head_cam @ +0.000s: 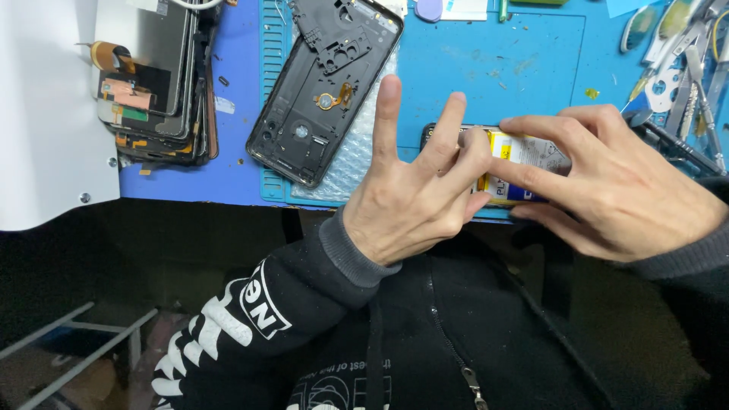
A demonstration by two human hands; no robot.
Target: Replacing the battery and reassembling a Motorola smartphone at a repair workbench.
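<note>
Fingers of both the left hand (414, 201) and right hand (623, 182) pinched the opened phone (524, 163) at the bench (493, 61) edge, steadying its battery; a back cover (323, 91) lay far left.

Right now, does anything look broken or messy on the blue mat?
Yes. The black phone back cover lies slanted across clear bubble wrap, insides showing. At the left, the stack of phone screens sits uneven, orange ribbon cables sticking out.

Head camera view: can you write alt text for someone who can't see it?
Both hands work on an opened phone with a yellow-labelled battery; left hand and right hand press on it over a blue mat. A black back cover lies to its left.
</note>
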